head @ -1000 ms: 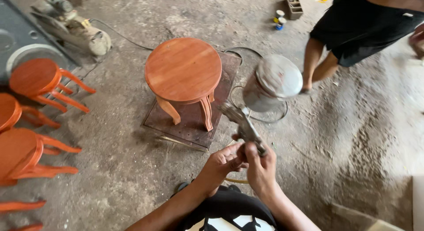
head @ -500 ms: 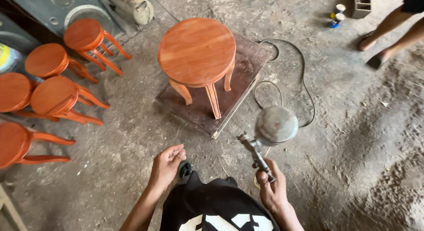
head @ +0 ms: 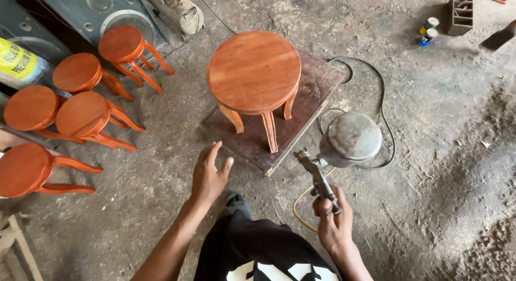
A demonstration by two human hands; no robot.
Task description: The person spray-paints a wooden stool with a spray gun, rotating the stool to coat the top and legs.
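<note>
A: Head view, only one to log. The right hand [head: 334, 224] is gripping the handle of a spray gun [head: 344, 152] — fingers clenched round it, metal cup sitting on top, nozzle pointing up-left toward the round stool [head: 253, 71].

B: And the left hand [head: 208, 176]?

A: It is hanging open, fingers spread, holding nothing, hovering above the floor just short of the near corner of the dark board [head: 317, 90]. Not touching the board, as far as I can tell.

B: Where is the stool standing?

A: Upright on that board, ahead of the person, all legs on it. A hose [head: 382, 106] is looping on the ground behind the gun.

B: How far along is the work looking?

A: The seat is showing an even orange-red coat, with a slight sheen. No spray is leaving the nozzle. Whether the legs are fully covered I cannot tell — their far sides are hidden. Five more stools [head: 80, 117] in the same colour are lying or standing to the left, so my judgement is that those are done and this one is near its end.
</note>
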